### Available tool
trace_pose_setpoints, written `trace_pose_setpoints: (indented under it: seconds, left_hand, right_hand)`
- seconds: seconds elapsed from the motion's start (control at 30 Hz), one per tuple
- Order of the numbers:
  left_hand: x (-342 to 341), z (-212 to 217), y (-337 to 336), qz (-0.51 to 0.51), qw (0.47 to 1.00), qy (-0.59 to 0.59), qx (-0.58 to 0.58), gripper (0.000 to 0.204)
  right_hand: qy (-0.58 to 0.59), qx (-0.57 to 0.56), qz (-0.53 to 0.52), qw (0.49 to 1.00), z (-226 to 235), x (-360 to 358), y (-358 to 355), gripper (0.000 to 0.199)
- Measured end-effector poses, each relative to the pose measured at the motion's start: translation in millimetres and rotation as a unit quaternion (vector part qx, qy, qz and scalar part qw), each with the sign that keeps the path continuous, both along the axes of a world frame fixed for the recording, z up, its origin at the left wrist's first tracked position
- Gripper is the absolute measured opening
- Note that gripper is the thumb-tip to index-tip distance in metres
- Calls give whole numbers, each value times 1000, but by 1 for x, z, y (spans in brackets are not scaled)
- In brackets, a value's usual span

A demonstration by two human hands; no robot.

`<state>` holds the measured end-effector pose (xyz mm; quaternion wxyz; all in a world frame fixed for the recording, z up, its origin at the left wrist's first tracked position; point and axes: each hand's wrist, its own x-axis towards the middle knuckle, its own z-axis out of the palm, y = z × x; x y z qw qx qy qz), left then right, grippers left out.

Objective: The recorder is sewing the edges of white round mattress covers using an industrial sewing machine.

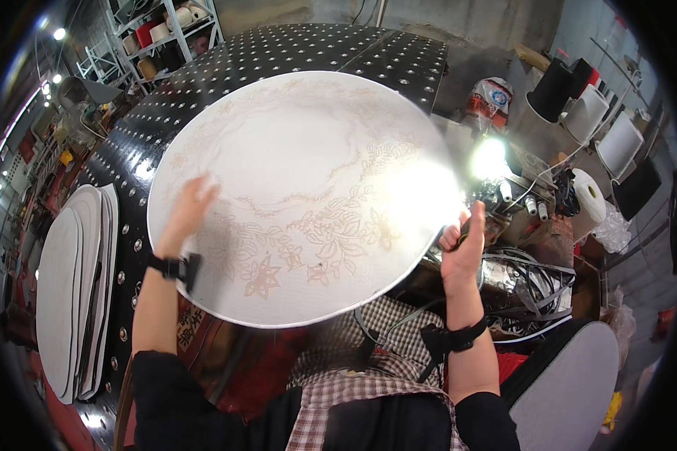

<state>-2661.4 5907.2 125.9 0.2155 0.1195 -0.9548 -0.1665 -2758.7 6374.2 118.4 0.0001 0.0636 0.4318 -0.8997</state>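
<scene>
Positioning the white mat [286, 161] on the tabletop [241, 56] seems the step: left hand [193, 206] at its nine o'clock, fingers outstretched; right hand [464, 246] near four, fingers curled, hold unclear. Next likely needs steady rim guidance.

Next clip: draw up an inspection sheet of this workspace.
Surface: black table with metal studs.
Job's things: white rounded mat, tan floral pattern, over the table.
Clutter: stacked pale pieces at left; crumpled clear plastic at far right.
Hands: left hand blurred, over the mat; right hand at its right edge, grip unclear.
Cables: tangled dark and grey strands, right; cables or strips unclear.
Surroundings: bright lamp, thread cones, metal shelving.
</scene>
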Motion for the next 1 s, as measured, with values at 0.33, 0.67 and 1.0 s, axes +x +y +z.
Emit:
trace_pose_setpoints:
  seconds: [0.33, 0.67, 1.0]
  left_hand:
    - [79, -39, -144, 63, 893, 77, 439, 44]
    - [181, -40, -135, 155, 948, 128, 248, 47]
    - [125, 9, 70, 73, 966, 247, 5, 47]
  right_hand:
    - [87, 281, -196, 935, -80, -29, -7, 47]
    - [44, 414, -105, 903, -108, -27, -15, 37]
    - [482, 381, -136, 778, 77, 152, 34, 27]
